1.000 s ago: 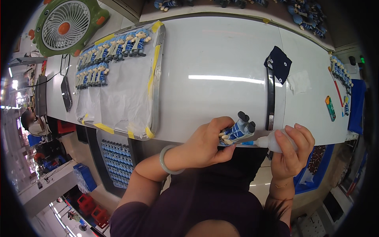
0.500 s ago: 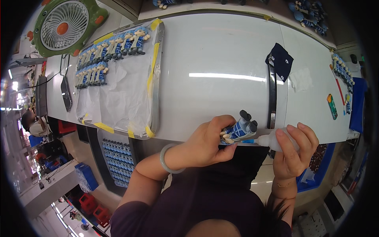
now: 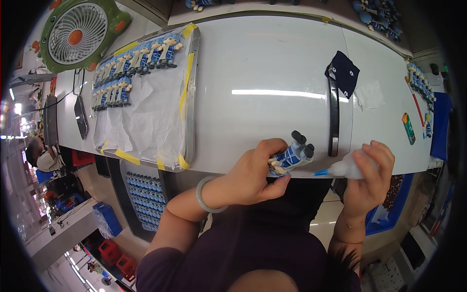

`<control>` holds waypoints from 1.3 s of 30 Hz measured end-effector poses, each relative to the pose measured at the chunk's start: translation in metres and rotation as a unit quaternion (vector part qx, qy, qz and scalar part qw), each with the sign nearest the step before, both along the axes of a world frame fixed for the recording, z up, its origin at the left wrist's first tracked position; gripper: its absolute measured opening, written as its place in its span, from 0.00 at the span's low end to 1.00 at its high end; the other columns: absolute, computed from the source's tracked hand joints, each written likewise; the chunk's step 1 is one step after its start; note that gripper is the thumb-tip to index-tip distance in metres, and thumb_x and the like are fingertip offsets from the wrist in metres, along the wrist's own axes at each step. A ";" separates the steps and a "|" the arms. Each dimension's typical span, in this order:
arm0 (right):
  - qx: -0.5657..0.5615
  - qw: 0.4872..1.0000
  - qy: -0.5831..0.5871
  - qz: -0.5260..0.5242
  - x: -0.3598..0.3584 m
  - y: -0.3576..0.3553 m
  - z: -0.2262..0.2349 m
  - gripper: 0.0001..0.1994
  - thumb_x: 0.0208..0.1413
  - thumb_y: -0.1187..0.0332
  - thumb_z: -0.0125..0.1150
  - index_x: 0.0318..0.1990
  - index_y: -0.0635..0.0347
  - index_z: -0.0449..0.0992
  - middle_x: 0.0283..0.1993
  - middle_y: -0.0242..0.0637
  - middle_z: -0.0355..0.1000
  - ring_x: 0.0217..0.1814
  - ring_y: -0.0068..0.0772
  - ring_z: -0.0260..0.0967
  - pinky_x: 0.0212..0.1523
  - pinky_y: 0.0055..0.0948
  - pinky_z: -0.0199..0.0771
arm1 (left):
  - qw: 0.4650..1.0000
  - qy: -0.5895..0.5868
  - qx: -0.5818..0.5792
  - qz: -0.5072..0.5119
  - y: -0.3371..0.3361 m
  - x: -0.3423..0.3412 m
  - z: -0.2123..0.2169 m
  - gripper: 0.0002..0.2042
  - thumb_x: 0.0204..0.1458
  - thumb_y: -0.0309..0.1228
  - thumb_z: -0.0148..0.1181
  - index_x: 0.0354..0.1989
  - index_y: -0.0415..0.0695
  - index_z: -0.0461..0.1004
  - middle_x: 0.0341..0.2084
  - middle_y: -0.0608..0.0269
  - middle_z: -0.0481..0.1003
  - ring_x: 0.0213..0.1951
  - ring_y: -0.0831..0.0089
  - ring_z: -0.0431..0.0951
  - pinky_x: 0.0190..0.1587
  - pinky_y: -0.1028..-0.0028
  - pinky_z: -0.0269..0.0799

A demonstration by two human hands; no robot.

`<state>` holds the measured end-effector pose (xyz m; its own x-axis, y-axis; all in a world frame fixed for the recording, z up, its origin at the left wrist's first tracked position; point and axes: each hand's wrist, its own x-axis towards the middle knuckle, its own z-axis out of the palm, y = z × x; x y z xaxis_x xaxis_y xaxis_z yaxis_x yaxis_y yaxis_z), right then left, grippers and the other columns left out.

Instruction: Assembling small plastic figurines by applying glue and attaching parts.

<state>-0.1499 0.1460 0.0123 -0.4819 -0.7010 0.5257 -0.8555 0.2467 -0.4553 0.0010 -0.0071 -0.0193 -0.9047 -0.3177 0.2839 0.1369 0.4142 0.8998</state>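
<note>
White worktable [image 3: 262, 58], paper-lined tray [image 3: 158, 127] on its left, my two hands at the near edge.
My left hand [image 3: 249, 173] is closed around a figurine, thumb and fingers gripping its head end, while my right hand [image 3: 373, 176] has its fingers curled round a translucent squeeze bottle [image 3: 346, 168]; that looks light and soft-walled, best held lightly about the body so it isn't squeezed by accident. The blue-and-white figurine [image 3: 293, 155] is upside down by the table's front edge, shoes up; I judge it light, stiff and smooth, its thin limbs fragile, so the sturdy torso is the place to take hold. The bottle's narrow blue nozzle [image 3: 321, 172] points toward it, just apart.
</note>
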 end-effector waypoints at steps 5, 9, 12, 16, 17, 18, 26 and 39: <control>-0.119 0.954 -0.253 -0.103 -0.031 0.016 -0.006 0.15 0.35 0.83 0.57 0.35 0.64 0.71 0.39 0.38 0.67 0.44 0.30 0.63 0.46 0.25 0.62 | 0.999 -0.035 0.028 -0.017 -0.003 -0.001 0.004 0.24 0.39 0.26 0.56 0.44 0.36 0.53 0.28 0.50 0.66 0.25 0.55 0.69 0.29 0.68 0.66; -0.133 0.931 -0.312 -0.137 -0.078 0.029 -0.006 0.14 0.39 0.81 0.56 0.37 0.62 0.68 0.39 0.36 0.68 0.41 0.22 0.62 0.44 0.19 0.60 | 0.998 -0.057 0.017 -0.005 0.001 0.006 0.000 0.25 0.39 0.26 0.56 0.45 0.36 0.53 0.31 0.46 0.66 0.29 0.52 0.70 0.32 0.66 0.67; -0.066 0.940 -0.301 -0.147 -0.111 0.033 -0.004 0.11 0.40 0.80 0.55 0.35 0.62 0.68 0.36 0.34 0.68 0.38 0.19 0.63 0.40 0.18 0.61 | 0.997 -0.072 0.030 0.004 0.004 0.015 -0.014 0.25 0.38 0.25 0.56 0.46 0.36 0.53 0.32 0.45 0.66 0.31 0.51 0.70 0.32 0.64 0.67; -0.094 0.931 -0.337 -0.104 -0.131 0.023 -0.001 0.11 0.40 0.79 0.56 0.34 0.61 0.67 0.34 0.32 0.69 0.35 0.17 0.63 0.35 0.17 0.62 | 0.994 -0.094 0.062 -0.010 0.004 0.022 -0.015 0.20 0.43 0.22 0.48 0.45 0.36 0.51 0.31 0.58 0.65 0.32 0.74 0.66 0.37 0.75 0.64; -0.104 0.926 -0.352 -0.087 -0.134 0.021 -0.005 0.11 0.40 0.79 0.56 0.34 0.61 0.66 0.34 0.32 0.69 0.34 0.18 0.63 0.34 0.17 0.63 | 0.993 -0.100 0.064 -0.002 0.006 0.022 -0.012 0.20 0.43 0.22 0.48 0.45 0.36 0.51 0.31 0.58 0.65 0.31 0.75 0.66 0.37 0.76 0.64; -0.114 0.920 -0.368 -0.070 -0.138 0.017 -0.008 0.11 0.40 0.78 0.57 0.34 0.61 0.66 0.34 0.32 0.69 0.33 0.18 0.63 0.32 0.17 0.64 | 0.992 -0.098 0.073 0.002 0.006 0.022 -0.015 0.19 0.43 0.22 0.48 0.45 0.37 0.52 0.31 0.59 0.65 0.31 0.76 0.66 0.36 0.76 0.64; -0.068 0.942 -0.287 -0.158 -0.145 0.012 -0.017 0.12 0.39 0.74 0.59 0.33 0.60 0.66 0.29 0.35 0.70 0.27 0.23 0.67 0.29 0.19 0.65 | 0.991 -0.119 0.056 0.025 0.006 0.016 -0.022 0.22 0.39 0.27 0.55 0.43 0.36 0.55 0.31 0.45 0.67 0.33 0.53 0.71 0.36 0.65 0.66; -0.023 0.960 -0.253 -0.115 -0.142 0.010 -0.015 0.13 0.38 0.74 0.59 0.34 0.61 0.67 0.28 0.40 0.70 0.28 0.32 0.69 0.31 0.24 0.68 | 0.990 -0.136 0.044 0.013 0.006 0.004 -0.001 0.21 0.40 0.27 0.54 0.43 0.37 0.55 0.27 0.43 0.69 0.29 0.48 0.71 0.31 0.63 0.67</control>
<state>-0.2920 0.1557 -0.0022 -0.8226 -0.5277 0.2116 -0.4480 0.3725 -0.8127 0.0051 -0.0011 -0.0198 -0.9349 -0.3549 0.0011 -0.1252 0.3328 0.9347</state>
